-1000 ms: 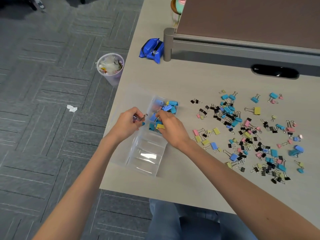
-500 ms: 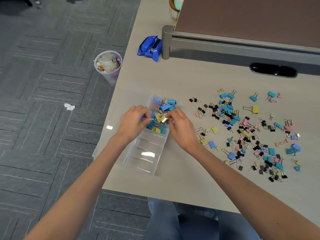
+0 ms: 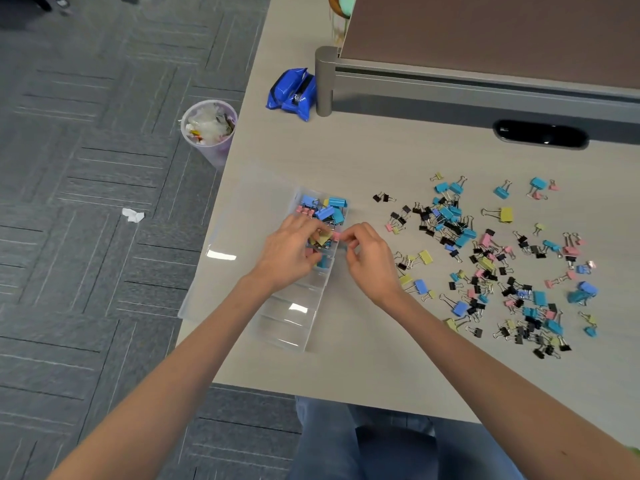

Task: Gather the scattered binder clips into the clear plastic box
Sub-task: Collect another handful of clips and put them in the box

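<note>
Since the earlier frame the left hand (image 3: 291, 251) has moved in from the 9 o'clock side of the clear plastic box (image 3: 294, 317) and now sits over its compartments. The right hand (image 3: 370, 258) has drawn back to the box's 3 o'clock wall, so the two sets of fingertips almost meet.

The right thumb and forefinger pinch a small pink binder clip (image 3: 337, 236) right over that wall. The left fingers are curled down onto a yellow binder clip (image 3: 322, 240) inside the box; whether they grip it or only touch it cannot be told.

The stored clips (image 3: 325, 209) fill the compartments at the box's 12 o'clock end, heaped to the rim, while the 6 o'clock compartments look empty. The scattered binder clips (image 3: 485, 258) lie on the desk (image 3: 346, 368) out at 3 o'clock, well apart from the box, so most of the gathering is still ahead.

The risks look plain. The pink clip hangs over the wall rather than a compartment, so letting go now could drop it outside. Adding to the heaped end could spill clips over the rim. The open lid (image 3: 221, 258) juts past the desk's 9 o'clock edge, and a push from the left wrist could slide the box towards the floor.
</note>
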A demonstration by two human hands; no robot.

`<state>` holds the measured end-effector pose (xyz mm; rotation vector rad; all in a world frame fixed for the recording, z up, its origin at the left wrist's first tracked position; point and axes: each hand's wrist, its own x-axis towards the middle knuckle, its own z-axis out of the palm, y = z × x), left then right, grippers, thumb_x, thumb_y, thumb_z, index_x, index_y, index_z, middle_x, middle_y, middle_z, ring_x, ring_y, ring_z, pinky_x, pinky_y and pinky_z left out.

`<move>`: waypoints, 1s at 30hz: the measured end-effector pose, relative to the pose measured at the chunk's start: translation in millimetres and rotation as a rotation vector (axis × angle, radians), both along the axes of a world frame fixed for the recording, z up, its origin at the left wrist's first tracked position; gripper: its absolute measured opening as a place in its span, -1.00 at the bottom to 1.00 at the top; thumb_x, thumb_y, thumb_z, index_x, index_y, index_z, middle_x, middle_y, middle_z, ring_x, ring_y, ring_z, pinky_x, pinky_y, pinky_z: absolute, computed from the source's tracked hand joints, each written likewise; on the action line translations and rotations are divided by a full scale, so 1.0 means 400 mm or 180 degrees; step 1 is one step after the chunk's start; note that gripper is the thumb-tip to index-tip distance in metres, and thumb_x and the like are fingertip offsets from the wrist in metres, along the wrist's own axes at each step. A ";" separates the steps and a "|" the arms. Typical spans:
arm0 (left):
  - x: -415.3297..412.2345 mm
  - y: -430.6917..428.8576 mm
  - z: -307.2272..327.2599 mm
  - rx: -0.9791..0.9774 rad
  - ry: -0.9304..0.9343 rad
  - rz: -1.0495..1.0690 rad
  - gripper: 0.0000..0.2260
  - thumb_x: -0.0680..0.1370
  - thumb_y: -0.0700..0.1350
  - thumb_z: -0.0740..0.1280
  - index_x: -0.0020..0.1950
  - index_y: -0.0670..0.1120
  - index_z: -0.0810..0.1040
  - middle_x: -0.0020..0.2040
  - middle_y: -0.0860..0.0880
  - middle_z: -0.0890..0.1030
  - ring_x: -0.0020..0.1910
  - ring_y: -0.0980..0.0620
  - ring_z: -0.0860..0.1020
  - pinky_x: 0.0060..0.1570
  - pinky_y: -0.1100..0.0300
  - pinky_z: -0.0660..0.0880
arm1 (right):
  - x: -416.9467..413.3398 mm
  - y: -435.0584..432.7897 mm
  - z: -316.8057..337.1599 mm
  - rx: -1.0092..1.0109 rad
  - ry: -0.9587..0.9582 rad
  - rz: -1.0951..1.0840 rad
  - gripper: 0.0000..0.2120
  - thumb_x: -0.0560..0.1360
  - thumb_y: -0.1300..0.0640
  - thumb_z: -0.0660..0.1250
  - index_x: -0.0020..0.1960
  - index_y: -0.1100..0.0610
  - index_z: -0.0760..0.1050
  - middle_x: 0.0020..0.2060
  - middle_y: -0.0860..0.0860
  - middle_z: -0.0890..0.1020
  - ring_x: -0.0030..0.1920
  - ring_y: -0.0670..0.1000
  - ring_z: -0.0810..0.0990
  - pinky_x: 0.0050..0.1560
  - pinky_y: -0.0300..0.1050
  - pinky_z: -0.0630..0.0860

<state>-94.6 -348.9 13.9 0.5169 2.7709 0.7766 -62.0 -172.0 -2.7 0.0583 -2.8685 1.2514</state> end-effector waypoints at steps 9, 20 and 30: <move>-0.019 -0.044 0.046 0.0865 -0.0400 0.0370 -0.57 0.46 -0.46 0.22 0.29 -0.18 0.34 0.22 -0.12 0.49 0.18 -0.03 0.47 0.14 0.16 0.45 | -0.002 -0.007 0.005 -0.0194 -0.0137 0.0007 -0.72 0.47 0.40 0.20 0.02 0.09 0.52 -0.04 -0.09 0.54 -0.12 -0.14 0.51 -0.13 -0.05 0.56; -0.051 -0.031 0.044 0.0644 0.0063 0.1280 -0.92 0.45 -0.17 0.45 -0.12 -0.08 0.57 -0.14 0.01 0.62 -0.14 0.04 0.57 -0.16 0.13 0.49 | -0.009 -0.003 0.010 -0.0183 -0.0157 -0.0003 -0.72 0.48 0.39 0.19 0.00 0.07 0.52 -0.05 -0.15 0.50 -0.12 -0.15 0.52 -0.17 -0.08 0.56; -0.037 -0.005 0.010 0.0144 0.0192 0.1527 -0.93 0.51 -0.17 0.37 -0.11 -0.14 0.51 -0.19 -0.05 0.60 -0.22 -0.07 0.55 -0.25 0.03 0.51 | -0.021 -0.003 0.003 -0.0265 -0.0221 -0.0015 -0.74 0.50 0.39 0.19 0.02 0.12 0.54 0.01 -0.04 0.58 -0.11 -0.11 0.56 -0.15 -0.04 0.58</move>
